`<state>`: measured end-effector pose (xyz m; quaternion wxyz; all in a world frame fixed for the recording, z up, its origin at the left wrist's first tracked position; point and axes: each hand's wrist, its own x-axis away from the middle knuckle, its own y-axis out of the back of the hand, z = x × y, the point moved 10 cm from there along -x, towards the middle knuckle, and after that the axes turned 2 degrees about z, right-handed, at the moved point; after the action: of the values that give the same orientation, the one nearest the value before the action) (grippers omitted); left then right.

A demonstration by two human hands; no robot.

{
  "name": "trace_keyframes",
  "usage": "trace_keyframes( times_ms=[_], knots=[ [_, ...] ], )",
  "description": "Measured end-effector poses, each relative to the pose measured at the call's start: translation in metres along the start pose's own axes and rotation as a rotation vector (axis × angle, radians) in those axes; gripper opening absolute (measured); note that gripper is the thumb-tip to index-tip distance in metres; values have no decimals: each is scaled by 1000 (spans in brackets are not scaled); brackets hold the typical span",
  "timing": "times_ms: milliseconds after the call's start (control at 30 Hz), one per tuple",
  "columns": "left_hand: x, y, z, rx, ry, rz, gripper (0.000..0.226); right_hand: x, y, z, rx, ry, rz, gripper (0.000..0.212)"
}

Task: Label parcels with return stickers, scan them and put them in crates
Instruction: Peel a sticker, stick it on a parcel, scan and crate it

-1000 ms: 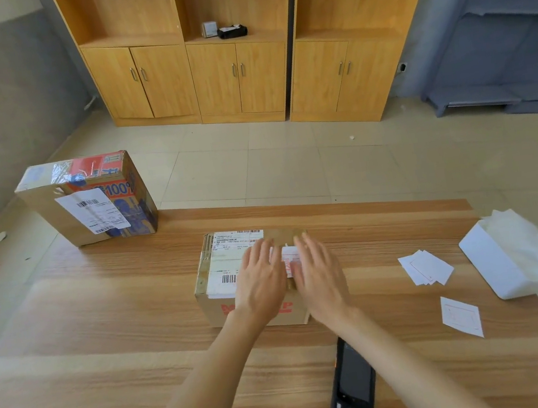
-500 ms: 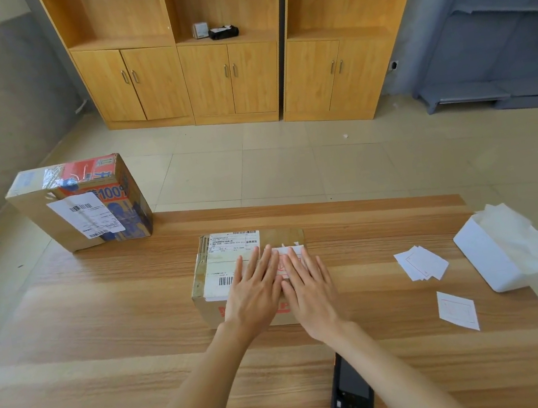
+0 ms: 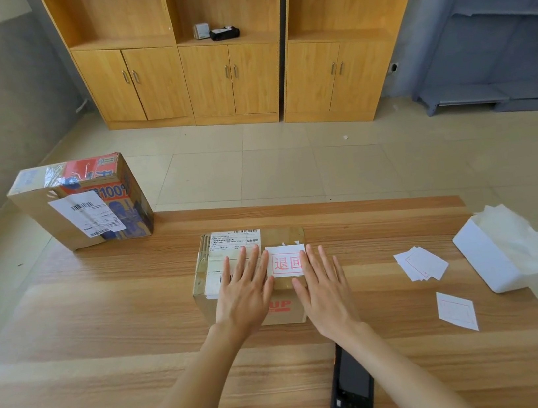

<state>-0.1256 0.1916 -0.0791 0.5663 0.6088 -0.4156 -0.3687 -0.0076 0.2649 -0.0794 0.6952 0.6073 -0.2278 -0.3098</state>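
Since a second earlier, both hands had spread apart, uncovering the return sticker [image 3: 286,261] on top of the small parcel [image 3: 253,275] at the table's [image 3: 105,330] centre. The left hand [image 3: 243,292] and right hand [image 3: 324,291] lay flat, fingers straight, gripping nothing. Labelling appeared complete; scanning judged next. Counted: two parcels, the second [image 3: 84,202] at the far left corner; one scanner [image 3: 352,389]; one sticker pile [image 3: 421,263]; one loose sticker [image 3: 457,310].

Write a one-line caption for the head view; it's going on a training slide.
Both hands, left and right, lie flat beside the return sticker atop the small parcel.
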Motion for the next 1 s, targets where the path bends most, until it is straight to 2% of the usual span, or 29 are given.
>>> trace_keyframes(
  times_ms=[133,233,300,367,433,467,533,600,700,767,833,900,1000],
  knots=[
    [-1,-1,-1,-15,-28,-13,67,1,-1,2,-39,32,5,81],
    [-2,-2,9,-15,22,-8,74,0,9,-6,-94,-34,13,97],
    [-2,8,28,-10,133,-38,75,-3,12,-15,-191,-121,50,88],
    [-3,12,56,74,292,-9,73,-7,6,-24,-441,-231,121,71],
    [0,13,87,325,498,23,78,-12,-3,-30,-768,-367,186,69],
    [3,13,101,527,609,4,81,-14,-6,-32,-907,-447,215,68],
    [5,5,124,961,789,-49,85,-16,-9,-28,-1121,-555,287,62],
    [4,-14,137,1232,889,10,82,-16,-15,-20,-1263,-605,362,55],
    [2,-36,136,1433,863,216,76,-14,-37,-17,-1363,-694,460,61],
    [1,-46,134,1513,824,282,78,-16,-54,-17,-1422,-741,491,65],
    [-2,-53,129,1595,779,320,76,-21,-67,-17,-1444,-734,503,72],
    [-7,-52,117,1694,702,341,63,-24,-74,-15,-1438,-731,500,76],
    [-9,-55,112,1750,721,311,51,-26,-80,-16,-1431,-741,498,79]
  ],
)
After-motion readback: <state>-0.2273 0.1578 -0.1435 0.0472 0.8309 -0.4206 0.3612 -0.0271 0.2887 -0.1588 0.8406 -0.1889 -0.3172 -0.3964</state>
